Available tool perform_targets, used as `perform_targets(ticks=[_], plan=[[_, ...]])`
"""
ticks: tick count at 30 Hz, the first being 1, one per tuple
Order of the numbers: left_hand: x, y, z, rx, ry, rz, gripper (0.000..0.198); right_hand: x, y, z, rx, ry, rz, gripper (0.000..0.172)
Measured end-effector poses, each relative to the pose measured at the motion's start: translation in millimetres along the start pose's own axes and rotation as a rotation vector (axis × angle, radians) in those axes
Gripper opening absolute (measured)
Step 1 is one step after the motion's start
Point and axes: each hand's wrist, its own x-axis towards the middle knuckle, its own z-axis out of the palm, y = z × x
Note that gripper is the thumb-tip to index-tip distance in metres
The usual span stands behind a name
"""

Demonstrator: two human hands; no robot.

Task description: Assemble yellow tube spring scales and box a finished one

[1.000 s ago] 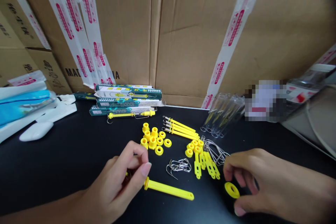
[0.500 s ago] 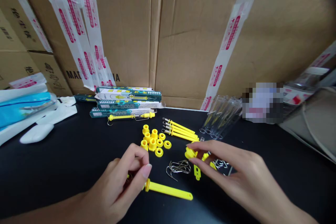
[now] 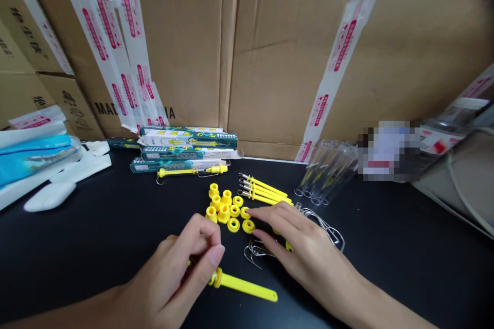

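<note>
Our left hand (image 3: 175, 267) grips a yellow rod (image 3: 249, 288), end hidden; our right hand (image 3: 306, 252), fingers parted beside a ring (image 3: 248, 230), half-hides hooks (image 3: 258, 253).

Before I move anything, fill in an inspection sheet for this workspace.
Surface: black tabletop, parts spread across the middle.
Job's things: flanged yellow rod in hand; slim yellow rods, yellow collars, yellow rings and metal hooks grouped; clear tubes farther back; spring scale before stacked cartons.
Clutter: blue packet and white mouse-shaped object, left; lidded jar, right.
Left grip: closed on the flanged yellow rod's end.
Right grip: fingers parted at the yellow rings; contact unclear.
Cables: nothing seen for certain.
Surroundings: taped cardboard behind.
</note>
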Motion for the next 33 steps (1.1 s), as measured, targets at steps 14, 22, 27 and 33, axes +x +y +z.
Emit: perform_targets(ticks=[14, 22, 27, 33], plan=[[-4.9, 1.2, 3.0, -0.049, -0.037, -0.121, 0.012, -6.5, -12.2, -12.3, 0.056, 0.064, -0.116, 0.017], [-7.5, -5.9, 3.2, -0.188, -0.149, -0.166, 0.008, -17.0, -25.4, -6.0, 0.15, 0.013, -0.102, 0.029], [-6.6, -9.7, 6.3, -0.239, -0.164, -0.321, 0.027, -26.7, -19.6, -1.4, 0.066, 0.088, 0.002, 0.027], [-2.3, -12.8, 9.8, -0.195, -0.078, -0.318, 0.024, -28.8, -19.8, -0.4, 0.018, 0.09, 0.06, 0.027]])
